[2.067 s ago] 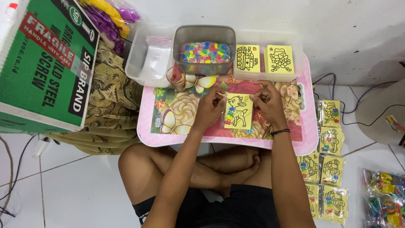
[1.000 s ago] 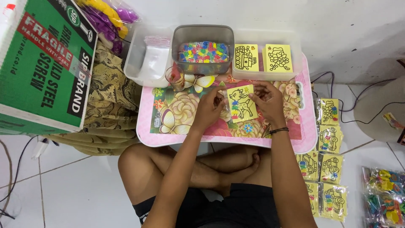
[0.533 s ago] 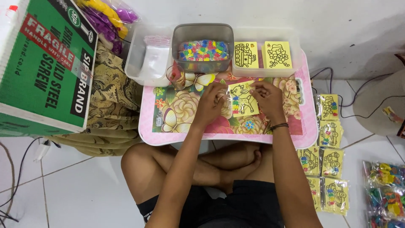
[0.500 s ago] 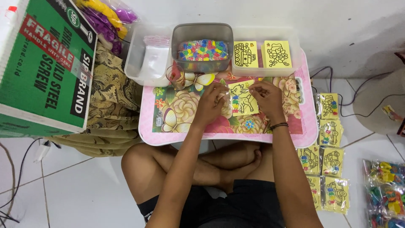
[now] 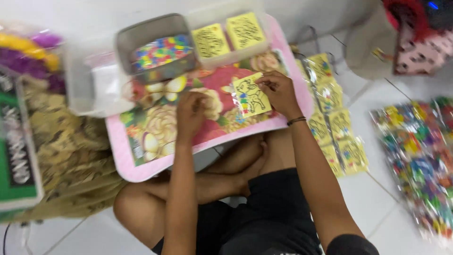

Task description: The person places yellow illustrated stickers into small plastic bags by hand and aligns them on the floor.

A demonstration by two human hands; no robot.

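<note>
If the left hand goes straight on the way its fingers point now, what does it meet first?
The left hand rests on the pink tray, pointing up the picture. First in line is probably the grey tub of coloured pieces, though depth is unclear.

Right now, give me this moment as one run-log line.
right hand: grips bagged yellow picture card | left hand: rests on pink floral tray, empty | bead tin: behind tray

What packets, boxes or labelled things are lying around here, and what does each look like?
Packet in right hand: yellow card with black animal drawing, clear wrap, on the pink tray.
Left hand: rests on the tray, holding nothing.
Two yellow card stacks: in a clear tub behind the tray.
Wrapped yellow packets: row on the floor, right.
Green carton: far left, white lettering.
</note>
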